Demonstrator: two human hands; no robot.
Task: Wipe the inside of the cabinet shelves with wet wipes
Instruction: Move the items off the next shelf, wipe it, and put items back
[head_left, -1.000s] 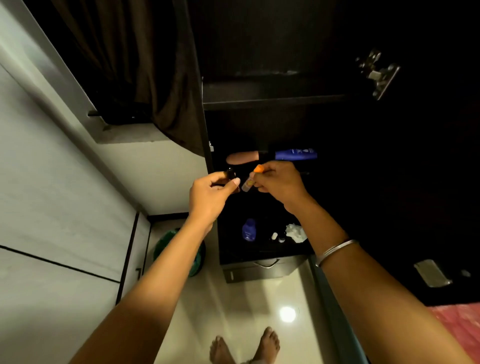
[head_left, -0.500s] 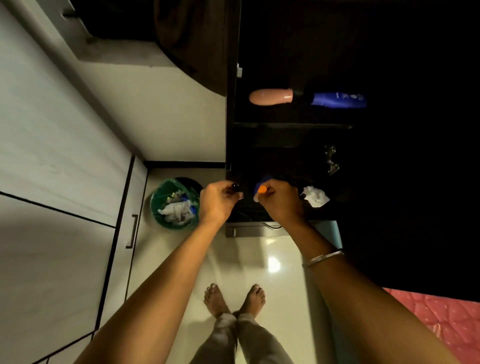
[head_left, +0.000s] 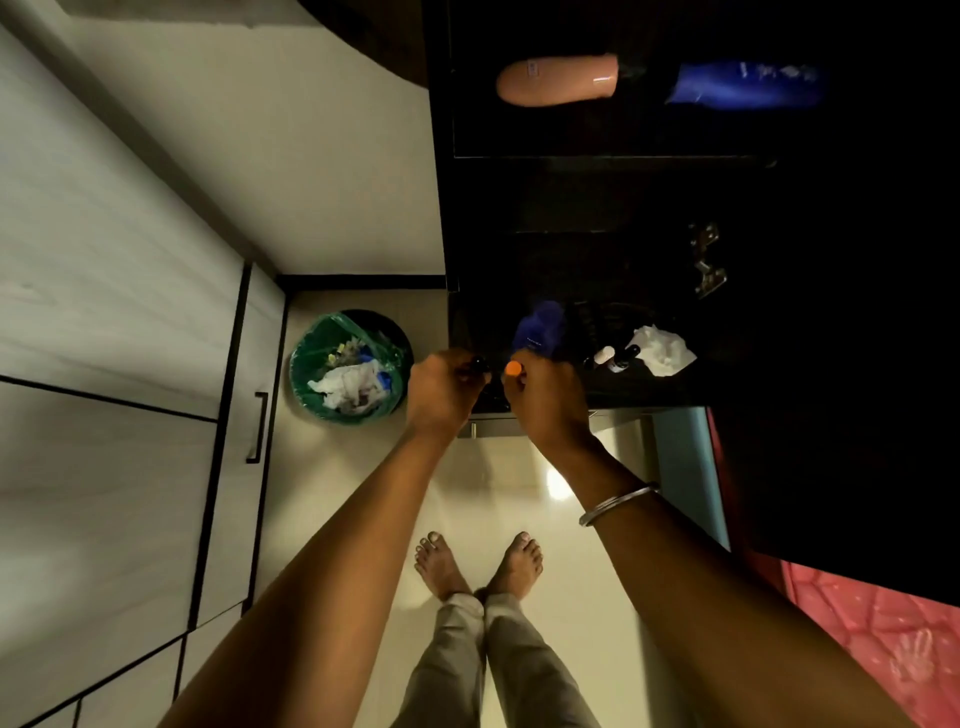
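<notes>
The left hand (head_left: 441, 392) pinches a small dark thing (head_left: 477, 364). The right hand (head_left: 545, 397) curls round a tube with an orange cap (head_left: 513, 368), over the low shelf (head_left: 649, 389).

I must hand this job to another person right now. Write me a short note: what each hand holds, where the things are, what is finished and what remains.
Left hand: pinches a small dark item, too dim to identify.
Right hand: grips a small orange-capped item.
Both hands are at the front edge of the lower cabinet shelf.
On that shelf: a crumpled white wipe, two small bottles and a blue bottle.
Upper shelf: a peach bottle and a blue tube, both lying down.
Green bin on the floor holds used wipes.
Done: cannot tell which shelves are wiped.
Left: put down both items, take the wipe, wipe the shelves.
</notes>
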